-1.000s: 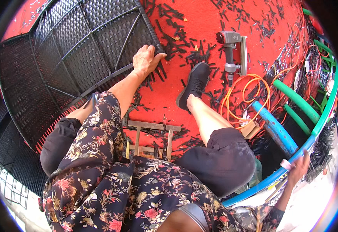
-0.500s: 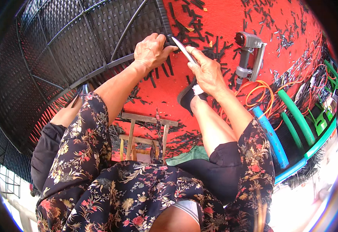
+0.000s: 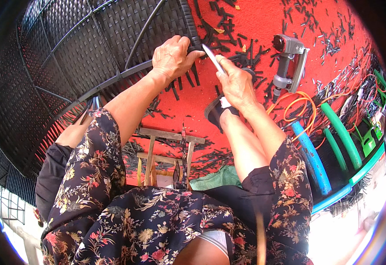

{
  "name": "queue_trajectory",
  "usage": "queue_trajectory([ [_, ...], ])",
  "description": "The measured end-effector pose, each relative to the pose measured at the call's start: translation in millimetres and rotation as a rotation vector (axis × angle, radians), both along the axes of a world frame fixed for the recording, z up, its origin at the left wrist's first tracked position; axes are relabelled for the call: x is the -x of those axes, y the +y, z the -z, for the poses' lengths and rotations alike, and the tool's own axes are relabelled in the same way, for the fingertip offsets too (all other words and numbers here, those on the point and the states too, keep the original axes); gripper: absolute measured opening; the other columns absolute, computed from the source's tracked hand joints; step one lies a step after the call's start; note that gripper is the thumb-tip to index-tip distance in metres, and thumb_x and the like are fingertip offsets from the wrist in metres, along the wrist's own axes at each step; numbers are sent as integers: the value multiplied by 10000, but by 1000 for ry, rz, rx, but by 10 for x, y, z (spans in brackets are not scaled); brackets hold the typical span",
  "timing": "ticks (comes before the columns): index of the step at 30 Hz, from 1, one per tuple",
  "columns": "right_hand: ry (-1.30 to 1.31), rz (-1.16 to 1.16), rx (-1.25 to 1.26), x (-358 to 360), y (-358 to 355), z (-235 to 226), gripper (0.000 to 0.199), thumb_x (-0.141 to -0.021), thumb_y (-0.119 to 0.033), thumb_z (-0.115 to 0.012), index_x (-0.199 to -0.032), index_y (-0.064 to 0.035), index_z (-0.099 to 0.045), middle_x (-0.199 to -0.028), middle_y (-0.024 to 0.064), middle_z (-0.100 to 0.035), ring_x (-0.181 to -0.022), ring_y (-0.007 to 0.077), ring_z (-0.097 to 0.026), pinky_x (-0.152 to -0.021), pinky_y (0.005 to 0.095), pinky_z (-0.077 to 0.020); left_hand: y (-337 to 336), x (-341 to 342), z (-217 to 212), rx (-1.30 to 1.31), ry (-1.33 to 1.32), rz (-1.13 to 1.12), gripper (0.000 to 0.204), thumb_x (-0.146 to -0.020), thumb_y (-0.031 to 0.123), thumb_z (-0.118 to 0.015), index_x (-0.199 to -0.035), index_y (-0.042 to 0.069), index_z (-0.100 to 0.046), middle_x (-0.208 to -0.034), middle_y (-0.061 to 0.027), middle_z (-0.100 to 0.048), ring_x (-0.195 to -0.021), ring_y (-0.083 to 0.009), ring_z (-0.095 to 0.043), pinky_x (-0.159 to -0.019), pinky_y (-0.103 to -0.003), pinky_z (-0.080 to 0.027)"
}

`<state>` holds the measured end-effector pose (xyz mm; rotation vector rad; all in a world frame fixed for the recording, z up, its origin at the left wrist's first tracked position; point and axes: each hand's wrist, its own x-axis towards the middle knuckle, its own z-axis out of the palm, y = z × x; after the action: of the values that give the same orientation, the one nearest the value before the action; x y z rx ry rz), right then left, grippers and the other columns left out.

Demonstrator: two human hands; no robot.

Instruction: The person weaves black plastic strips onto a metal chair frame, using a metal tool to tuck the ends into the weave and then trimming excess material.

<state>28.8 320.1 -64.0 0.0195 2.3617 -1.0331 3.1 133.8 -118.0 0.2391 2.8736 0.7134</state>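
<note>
A large black woven wicker panel (image 3: 109,44) on a frame fills the upper left. My left hand (image 3: 173,57) is closed over its near right corner, with the thumb pointing right. My right hand (image 3: 237,88) grips a knife with a narrow silver blade (image 3: 213,58); the fingers cover the handle. The blade's tip is beside the panel's right edge, close to my left thumb. Whether the tip touches the strips there I cannot tell. Short loose black strip ends hang below the panel's lower edge near my left hand.
Many black offcuts (image 3: 246,55) lie scattered over the red floor covering (image 3: 193,110). A staple-gun-like air tool (image 3: 286,66) lies to the right, near an orange hose (image 3: 305,99). Blue tubing (image 3: 312,157) and green tubing (image 3: 341,134) are farther right. A wooden stool (image 3: 171,136) stands between my legs.
The knife blade has turned slightly more upright in the picture beside the panel's edge. My left hand keeps its hold on the corner. The whole view has shifted a little.
</note>
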Motion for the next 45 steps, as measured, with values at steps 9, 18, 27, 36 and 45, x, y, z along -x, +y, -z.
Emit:
queue_trajectory([
  [9, 67, -3, 64, 79, -45, -36, 354, -833, -121, -542, -1185, -100, -512, -825, 243, -600, -810, 390, -597, -699, 442, -462, 6, 10, 48, 2, -4, 10, 437, -750, 453, -638, -729, 35, -511, -768, -111, -548, -742, -335, -581, -615, -424, -470],
  [18, -16, -57, -76, 173, -121, -122, 379, -816, -78, -569, -1192, -57, -530, -1032, 216, -598, -950, 336, -596, -796, 366, -480, 20, 24, 63, 37, -76, 1, 444, -747, 486, -621, -779, 46, -564, -812, -120, -588, -790, -315, -602, -657, -430, -492],
  [27, 229, 8, -58, -104, -194, 269, 349, -827, -43, -547, -1175, -61, -528, -1039, 213, -592, -950, 347, -585, -779, 385, -483, -5, 36, 113, 6, -41, -18, 389, -733, 410, -665, -749, 42, -541, -794, -104, -577, -746, -333, -591, -628, -413, -477],
  [36, 219, 338, 321, -138, -414, 742, 403, -795, -18, -599, -1188, -86, -538, -913, 156, -642, -783, 253, -648, -671, 339, -498, -80, 115, 249, -11, -32, -63, 354, -719, 378, -678, -743, 50, -548, -803, -95, -588, -736, -319, -595, -615, -405, -478],
  [45, -496, 790, 959, -24, -501, 472, 319, -856, -62, -535, -1174, -36, -542, -591, -21, -472, -388, 37, -369, -325, 206, -289, -44, 136, 357, 49, -70, -112, 374, -695, 425, -661, -752, 64, -579, -822, -88, -601, -790, -294, -609, -654, -419, -490],
])
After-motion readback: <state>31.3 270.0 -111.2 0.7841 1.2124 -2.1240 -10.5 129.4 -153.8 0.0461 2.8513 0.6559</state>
